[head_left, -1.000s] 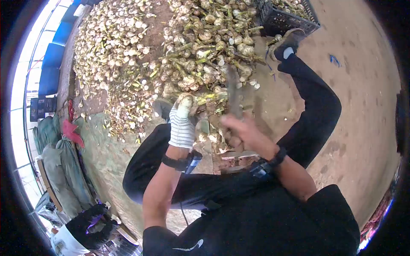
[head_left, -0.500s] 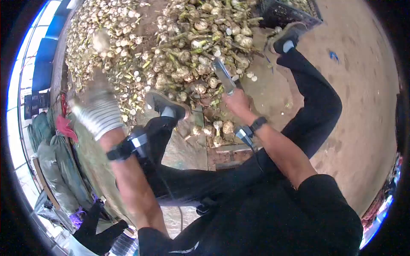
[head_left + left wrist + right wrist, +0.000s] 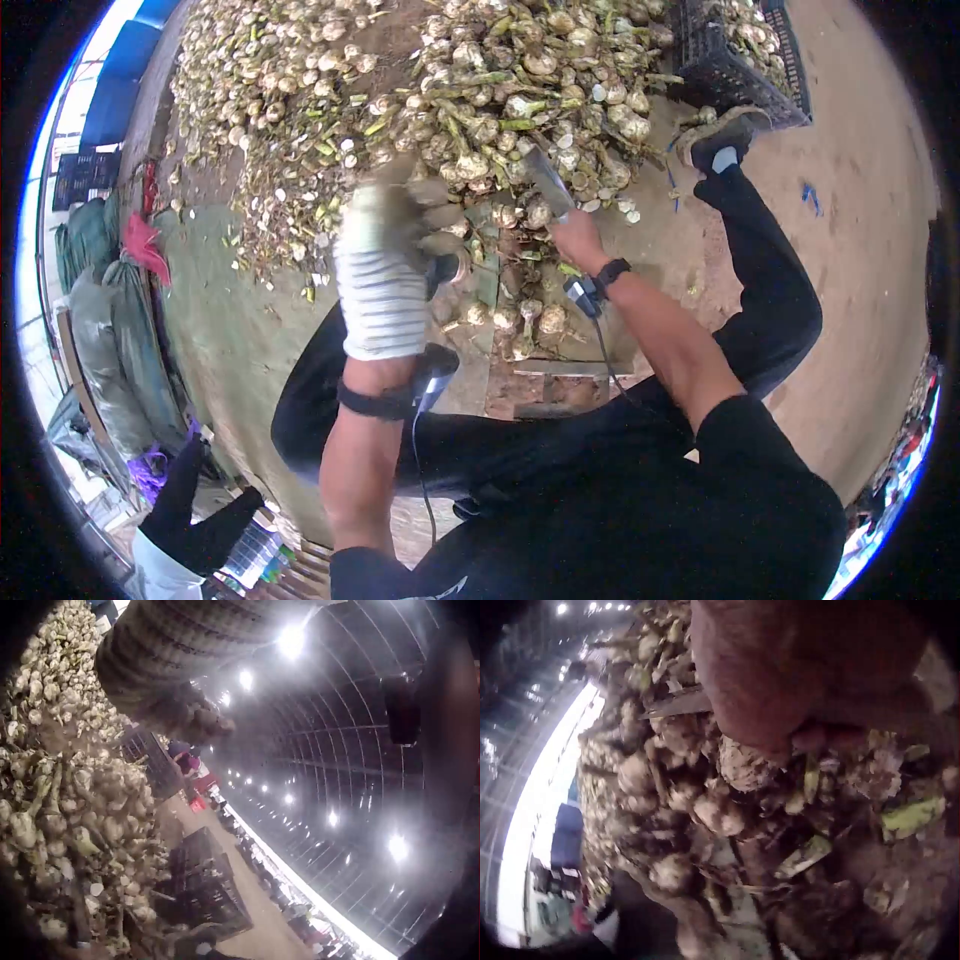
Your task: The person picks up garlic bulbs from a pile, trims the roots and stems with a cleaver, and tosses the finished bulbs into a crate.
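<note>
My left hand [image 3: 385, 240], in a striped glove, is blurred over the near edge of a garlic heap [image 3: 540, 60]. Its fingers look spread apart, and no bulb shows in them. In the left wrist view the gloved hand [image 3: 172, 675] reaches across the top. My bare right hand [image 3: 580, 243] grips a knife [image 3: 548, 180], its broad blade slanting up and left over the front of the heap. Part of the blade also shows in the right wrist view beside the hand [image 3: 780, 675]. Several garlic bulbs [image 3: 530, 315] lie on the ground between my legs.
A black crate [image 3: 745, 50] holding garlic stands at the back right, by my shoe [image 3: 730, 135]. Trimmed garlic and stem scraps [image 3: 290, 200] spread out on the left. Green sacks [image 3: 110, 340] line the left side. A wooden strip [image 3: 570, 368] lies in front of me.
My left hand swung left with a garlic bulb, which flew off toward the left pile, then came back over the heap. The right hand has stayed near the front of the heap with the knife.
</note>
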The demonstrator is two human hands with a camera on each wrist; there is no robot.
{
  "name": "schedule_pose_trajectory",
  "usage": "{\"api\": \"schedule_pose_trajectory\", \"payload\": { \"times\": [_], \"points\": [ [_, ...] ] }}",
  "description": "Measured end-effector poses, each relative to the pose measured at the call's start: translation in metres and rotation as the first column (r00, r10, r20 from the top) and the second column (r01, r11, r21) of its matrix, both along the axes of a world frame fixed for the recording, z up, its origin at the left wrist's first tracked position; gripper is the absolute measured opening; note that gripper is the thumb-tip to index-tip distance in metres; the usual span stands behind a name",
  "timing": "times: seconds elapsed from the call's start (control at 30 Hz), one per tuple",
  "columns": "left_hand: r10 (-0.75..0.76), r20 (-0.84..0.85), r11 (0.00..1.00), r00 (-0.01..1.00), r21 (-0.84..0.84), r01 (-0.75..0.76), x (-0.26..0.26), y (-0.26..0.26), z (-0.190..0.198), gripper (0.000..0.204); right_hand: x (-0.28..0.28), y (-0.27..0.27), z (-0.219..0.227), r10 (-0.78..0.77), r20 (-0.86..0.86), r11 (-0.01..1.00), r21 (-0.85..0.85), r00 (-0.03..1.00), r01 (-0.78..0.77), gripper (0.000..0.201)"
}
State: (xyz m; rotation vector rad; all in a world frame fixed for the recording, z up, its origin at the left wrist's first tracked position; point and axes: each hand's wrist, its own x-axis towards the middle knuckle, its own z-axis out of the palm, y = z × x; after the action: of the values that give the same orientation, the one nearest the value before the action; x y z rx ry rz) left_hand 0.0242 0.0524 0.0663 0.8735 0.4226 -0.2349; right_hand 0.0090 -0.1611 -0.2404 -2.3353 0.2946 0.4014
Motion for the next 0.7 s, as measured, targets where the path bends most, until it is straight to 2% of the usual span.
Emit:
{"api": "schedule_pose_trajectory", "payload": {
  "times": [0.03, 0.07, 0.1, 0.13, 0.17, 0.2, 0.27, 0.3, 0.33, 0.37, 0.4, 0.43, 0.47, 0.5, 0.53, 0.6, 0.63, 0.67, 0.7],
  "points": [
    [-0.028, -0.027, 0.965, 0.999, 0.260, 0.034, -0.005, -0.011, -0.001, 0.045, -0.002, -0.002, 0.003, -0.118, -0.079, 0.981, 0.143, 0.990, 0.128, 0.028],
    [-0.068, -0.055, 0.976, 0.996, 0.202, 0.078, -0.008, -0.016, -0.008, 0.041, -0.003, -0.003, 0.014, -0.108, -0.064, 0.983, 0.140, 0.992, 0.116, 0.028],
    [-0.153, 0.000, 0.936, 0.988, 0.322, 0.145, -0.008, -0.019, -0.020, 0.037, -0.003, -0.002, 0.033, -0.226, -0.176, 0.869, 0.409, 0.958, 0.280, 0.026],
    [-0.189, 0.005, 0.898, 0.982, 0.406, 0.171, -0.015, -0.027, -0.028, 0.037, -0.003, -0.001, 0.054, -0.295, -0.312, 0.656, 0.621, 0.903, 0.428, 0.025],
    [-0.224, 0.106, 0.849, 0.969, 0.510, 0.140, -0.014, -0.031, -0.069, 0.045, -0.004, 0.006, 0.088, -0.332, -0.178, 0.689, 0.625, 0.926, 0.367, 0.021],
    [-0.298, 0.096, 0.741, 0.950, 0.650, 0.167, -0.017, -0.037, -0.077, 0.056, -0.005, 0.010, 0.117, -0.327, -0.155, 0.692, 0.632, 0.932, 0.349, 0.021],
    [-0.401, 0.038, 0.651, 0.915, 0.714, 0.256, -0.020, -0.042, -0.093, 0.063, -0.011, 0.018, 0.162, -0.392, -0.242, 0.502, 0.752, 0.888, 0.427, 0.019],
    [-0.396, 0.068, 0.673, 0.916, 0.700, 0.239, -0.021, -0.047, -0.103, 0.061, -0.017, 0.020, 0.179, -0.402, -0.226, 0.494, 0.762, 0.888, 0.418, 0.018],
    [-0.392, 0.094, 0.694, 0.915, 0.683, 0.227, -0.026, -0.049, -0.112, 0.059, -0.026, 0.023, 0.194, -0.406, -0.210, 0.494, 0.769, 0.889, 0.407, 0.018],
    [-0.438, 0.105, 0.768, 0.893, 0.559, 0.312, -0.033, -0.055, -0.072, 0.049, -0.034, 0.027, 0.219, -0.373, -0.185, 0.593, 0.706, 0.909, 0.387, 0.017],
    [-0.448, 0.117, 0.767, 0.886, 0.559, 0.314, -0.037, -0.057, -0.065, 0.049, -0.043, 0.028, 0.242, -0.342, -0.167, 0.684, 0.631, 0.925, 0.366, 0.017],
    [-0.441, 0.207, 0.804, 0.873, 0.525, 0.281, -0.040, -0.058, -0.061, 0.045, -0.050, 0.026, 0.262, -0.276, -0.071, 0.770, 0.580, 0.958, 0.265, 0.022],
    [-0.428, 0.295, 0.837, 0.854, 0.485, 0.252, -0.043, -0.059, -0.052, 0.041, -0.056, 0.021, 0.263, -0.291, -0.060, 0.769, 0.579, 0.955, 0.271, 0.022],
    [-0.389, 0.306, 0.876, 0.869, 0.416, 0.245, -0.046, -0.060, -0.044, 0.039, -0.061, 0.014, 0.261, -0.231, 0.080, 0.827, 0.541, 0.970, 0.152, 0.016],
    [-0.415, 0.340, 0.874, 0.844, 0.406, 0.267, -0.048, -0.056, -0.035, 0.037, -0.065, 0.007, 0.260, -0.156, 0.212, 0.875, 0.484, 0.965, 0.035, 0.011],
    [-0.381, 0.405, 0.892, 0.831, 0.396, 0.216, -0.052, -0.055, -0.034, 0.037, -0.074, -0.005, 0.268, -0.125, 0.211, 0.898, 0.439, 0.969, 0.020, 0.018],
    [-0.389, 0.409, 0.891, 0.826, 0.395, 0.224, -0.053, -0.052, -0.033, 0.037, -0.080, -0.009, 0.273, -0.034, 0.285, 0.929, 0.364, 0.958, -0.075, 0.020],
    [-0.474, 0.405, 0.818, 0.782, 0.531, 0.221, -0.055, -0.049, -0.027, 0.038, -0.083, -0.012, 0.277, 0.063, 0.346, 0.946, 0.278, 0.936, -0.167, 0.022],
    [-0.555, 0.386, 0.728, 0.737, 0.653, 0.207, -0.057, -0.046, -0.024, 0.039, -0.086, -0.014, 0.281, 0.053, 0.343, 0.949, 0.275, 0.938, -0.154, 0.022]
  ]
}}
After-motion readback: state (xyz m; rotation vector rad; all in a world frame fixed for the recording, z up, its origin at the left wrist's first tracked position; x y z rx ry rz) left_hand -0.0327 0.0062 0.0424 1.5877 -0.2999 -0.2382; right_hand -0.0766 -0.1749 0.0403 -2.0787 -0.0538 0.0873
